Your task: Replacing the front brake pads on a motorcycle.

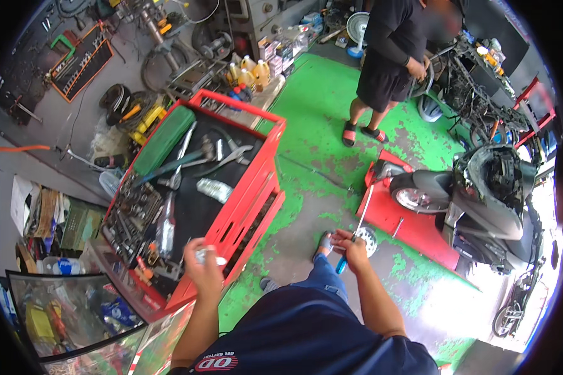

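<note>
My dark shirt (294,331) is nearest. Left, the red cart (270,147) holds pliers (228,161), sockets (131,203) and a green case (166,140). Green floor (306,94), worn grey, spreads far. My right hand (355,249) is wrapped round a blue-handled tool (363,215), right of the cart; my left hand (203,275) pinches a pale thing (211,255), partly hidden, unclear.

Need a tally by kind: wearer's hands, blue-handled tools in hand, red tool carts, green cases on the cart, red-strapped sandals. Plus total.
Wearer's hands (left hand, right hand): 2
Blue-handled tool: 1
Red tool cart: 1
Green case: 1
Red-strapped sandals: 2
Total: 7
</note>
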Available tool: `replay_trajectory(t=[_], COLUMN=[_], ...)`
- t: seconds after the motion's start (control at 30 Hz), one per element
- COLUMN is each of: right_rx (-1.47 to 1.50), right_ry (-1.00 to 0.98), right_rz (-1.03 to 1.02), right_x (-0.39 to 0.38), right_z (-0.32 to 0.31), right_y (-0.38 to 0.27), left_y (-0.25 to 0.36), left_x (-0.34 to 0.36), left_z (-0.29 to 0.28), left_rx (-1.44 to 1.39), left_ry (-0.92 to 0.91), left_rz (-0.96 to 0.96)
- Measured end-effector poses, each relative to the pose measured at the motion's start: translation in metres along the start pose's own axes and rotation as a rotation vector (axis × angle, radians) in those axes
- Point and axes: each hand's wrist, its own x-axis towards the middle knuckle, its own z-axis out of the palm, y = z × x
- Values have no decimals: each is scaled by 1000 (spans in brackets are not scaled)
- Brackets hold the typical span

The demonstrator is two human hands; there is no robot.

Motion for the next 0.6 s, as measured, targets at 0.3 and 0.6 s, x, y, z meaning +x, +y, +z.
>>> replay_trajectory(t=[0.3, 0.6], right_rx=[-282, -513], right_ry=[-446, -239], right_rz=[-169, -317], right_x=[48, 147], right_z=[4, -15], right_y=[-164, -279], left_y=[62, 104], left_x=[-12, 81], left_z=[317, 427], left_rx=[305, 140], left_ry=[-892, -1105], left_rz=[254, 91])
